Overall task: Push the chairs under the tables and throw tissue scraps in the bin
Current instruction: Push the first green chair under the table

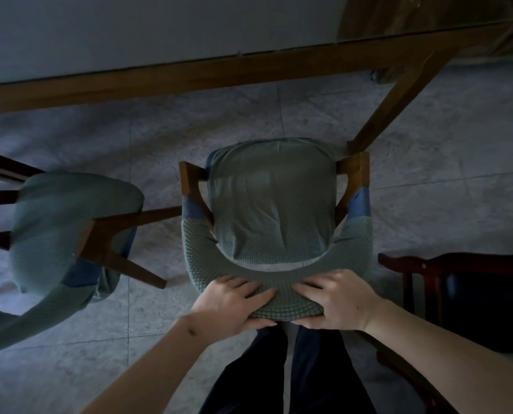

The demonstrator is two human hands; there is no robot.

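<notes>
A wooden armchair (271, 201) with a grey-green knitted cover stands right below me, its seat facing the table. My left hand (233, 300) and my right hand (337, 300) both grip the top of its curved backrest, side by side. The table (189, 76) has a pale top and a brown wooden rail, and it lies across the upper part of the view. The chair's front edge is short of the rail, and one table leg (398, 100) slants down beside the chair's right arm. No tissue scraps or bin are in view.
A second covered chair (67, 231) stands at an angle on the left, close to the first. A dark red wooden chair (458, 282) is at the right, near my right forearm. The floor (148, 150) is grey tile.
</notes>
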